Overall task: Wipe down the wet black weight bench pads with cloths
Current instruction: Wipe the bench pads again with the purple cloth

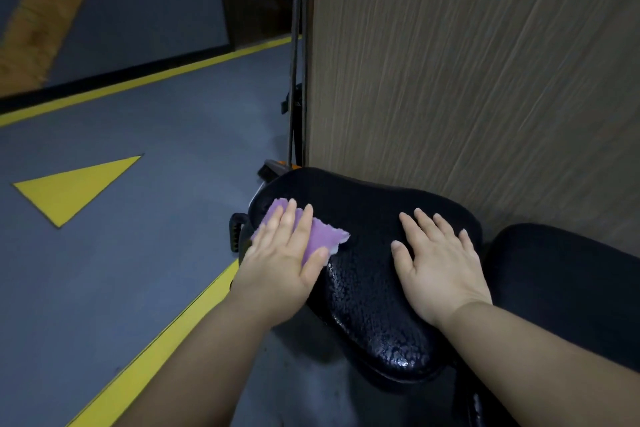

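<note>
while left hand (281, 262) presses cloth (327, 236) on pad (363, 281) | right hand (440, 262) flat beside

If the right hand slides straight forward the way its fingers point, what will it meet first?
Probably the wooden panel behind the seat pad. The right hand lies flat on the pad, fingers toward its far edge, with only bare pad before the panel; the gap there is unclear.

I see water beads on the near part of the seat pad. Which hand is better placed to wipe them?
Left, probably. The left hand presses the purple cloth flat on the pad, just beside the beads; the right hand rests bare on the pad, without cloth.
</note>
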### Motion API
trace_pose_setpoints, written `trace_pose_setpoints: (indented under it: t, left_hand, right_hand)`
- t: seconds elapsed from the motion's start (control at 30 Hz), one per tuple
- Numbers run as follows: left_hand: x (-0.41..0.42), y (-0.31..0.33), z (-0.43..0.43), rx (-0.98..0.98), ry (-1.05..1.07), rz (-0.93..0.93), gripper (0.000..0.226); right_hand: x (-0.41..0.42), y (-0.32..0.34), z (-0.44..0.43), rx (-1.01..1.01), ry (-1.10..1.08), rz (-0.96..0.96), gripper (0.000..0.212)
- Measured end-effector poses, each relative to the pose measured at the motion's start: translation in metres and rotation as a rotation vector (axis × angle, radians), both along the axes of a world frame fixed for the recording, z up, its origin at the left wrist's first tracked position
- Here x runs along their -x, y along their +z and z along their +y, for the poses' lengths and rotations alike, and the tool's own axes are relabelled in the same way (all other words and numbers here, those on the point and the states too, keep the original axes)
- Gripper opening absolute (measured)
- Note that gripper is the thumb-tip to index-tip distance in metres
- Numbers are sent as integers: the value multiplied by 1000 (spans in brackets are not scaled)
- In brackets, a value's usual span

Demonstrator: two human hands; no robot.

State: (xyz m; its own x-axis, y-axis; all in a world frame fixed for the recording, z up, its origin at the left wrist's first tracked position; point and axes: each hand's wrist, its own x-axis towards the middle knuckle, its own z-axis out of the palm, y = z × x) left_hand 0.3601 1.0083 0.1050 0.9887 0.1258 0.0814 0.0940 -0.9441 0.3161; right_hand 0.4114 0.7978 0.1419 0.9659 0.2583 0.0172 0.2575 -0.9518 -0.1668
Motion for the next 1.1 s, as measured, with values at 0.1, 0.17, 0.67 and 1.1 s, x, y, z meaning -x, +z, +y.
trace_pose_setpoints:
  t: [0.1,0.17,0.67,1.1]
  left_hand:
    - [6,-4,0,42,19,1,78]
    - [4,-5,0,57,18,-10,83]
    - [-91,40,12,-134,-27,261,65]
    - [-167,52,5,-119,16,373,69]
  right_hand:
    - [0,0,1,2,0,2,57]
    - [-2,0,1,14,3,1,58]
    - [-3,1,3,87,21,5,59]
    - [-7,-3,3,76,25,-23,87]
